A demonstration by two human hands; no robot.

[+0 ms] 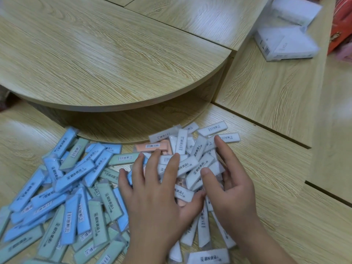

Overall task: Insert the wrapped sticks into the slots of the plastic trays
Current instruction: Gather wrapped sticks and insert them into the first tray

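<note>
Both hands work the white part of a heap of wrapped sticks spread across the near half of the wooden floor, just in front of the curved edge of a raised round platform. The left hand lies palm down on the heap, fingers spread and unclenched, pressing on white and peach sticks without closing on any one. The right hand cups the heap's right flank, its grip loose; whether it holds a stick cannot be told.

The sticks lie every way, no shared long axis, so each will likely need turning before insertion. The blue and green sticks sit to the left, nearer the left hand.

The plastic trays rest on the higher step at the far right corner, well apart from the heap and blurred. The right hand is the nearer one for that reach.
</note>
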